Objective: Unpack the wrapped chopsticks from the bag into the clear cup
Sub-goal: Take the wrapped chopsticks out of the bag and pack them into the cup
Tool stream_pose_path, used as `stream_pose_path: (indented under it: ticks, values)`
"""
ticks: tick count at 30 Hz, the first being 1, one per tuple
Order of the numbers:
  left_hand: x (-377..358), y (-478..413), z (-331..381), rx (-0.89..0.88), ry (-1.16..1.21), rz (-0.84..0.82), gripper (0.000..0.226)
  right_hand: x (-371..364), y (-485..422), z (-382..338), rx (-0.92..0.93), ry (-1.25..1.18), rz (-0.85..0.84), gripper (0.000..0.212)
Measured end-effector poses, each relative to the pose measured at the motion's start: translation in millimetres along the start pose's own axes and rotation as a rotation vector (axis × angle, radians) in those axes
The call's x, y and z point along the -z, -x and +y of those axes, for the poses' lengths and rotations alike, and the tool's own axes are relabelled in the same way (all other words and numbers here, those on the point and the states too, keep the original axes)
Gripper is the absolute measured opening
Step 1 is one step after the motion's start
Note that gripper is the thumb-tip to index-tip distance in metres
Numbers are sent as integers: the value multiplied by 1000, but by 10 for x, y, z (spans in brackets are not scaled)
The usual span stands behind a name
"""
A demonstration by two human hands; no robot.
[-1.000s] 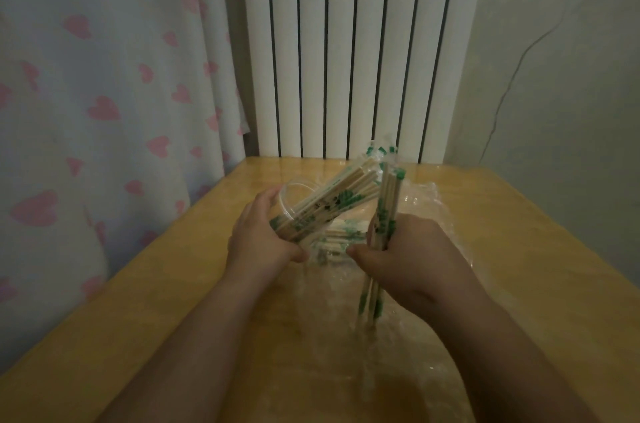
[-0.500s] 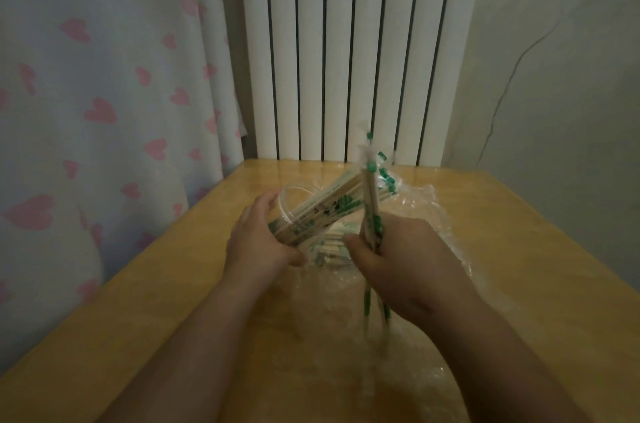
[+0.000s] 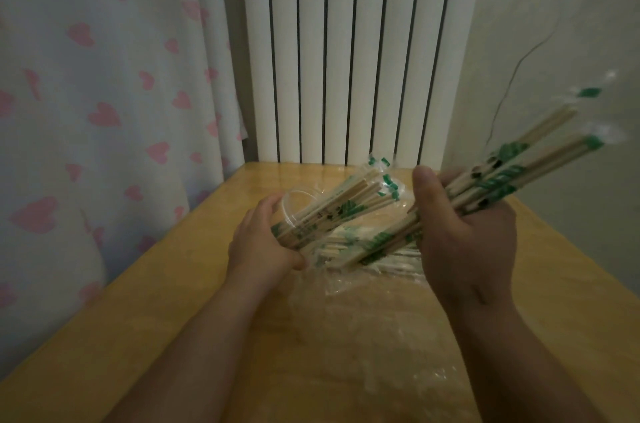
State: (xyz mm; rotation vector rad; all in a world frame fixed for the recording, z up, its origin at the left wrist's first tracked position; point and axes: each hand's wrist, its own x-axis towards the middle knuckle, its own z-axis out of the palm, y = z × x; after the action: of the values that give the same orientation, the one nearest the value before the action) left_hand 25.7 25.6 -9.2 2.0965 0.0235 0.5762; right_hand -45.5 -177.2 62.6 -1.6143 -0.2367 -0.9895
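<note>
The left hand [image 3: 258, 242] is wrapped around the clear cup [image 3: 294, 211], tilting its mouth toward the right hand [image 3: 464, 235]. The cup already holds several wrapped chopsticks [image 3: 332, 211]. The right hand is closed on a fresh bundle [image 3: 512, 173], long axis running from lower left to upper right. Its lower ends point at the cup (just beside the left hand). The bag [image 3: 363, 311] lies flat on the worktop [image 3: 173, 301] beneath both hands, more chopsticks inside. Judged next: slide the bundle lengthwise, down-left, into the mouth.
</note>
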Motion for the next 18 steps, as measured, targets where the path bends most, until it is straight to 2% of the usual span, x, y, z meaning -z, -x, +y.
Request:
stream_pose_path:
  ticks: [4,6,11,18]
  values:
    - [0,9,10,-18,1,13,109,4,-9,-47,-137,-302,30,34]
    - [0,12,14,-18,-4,12,107,0,-14,-57,-159,-372,48,31]
    - [8,19,28,-22,-23,0,111,-71,29,-80,-165,-368,0,22]
    - [8,49,78,-48,-97,-32,110,-128,17,-91,-209,-231,-76,26]
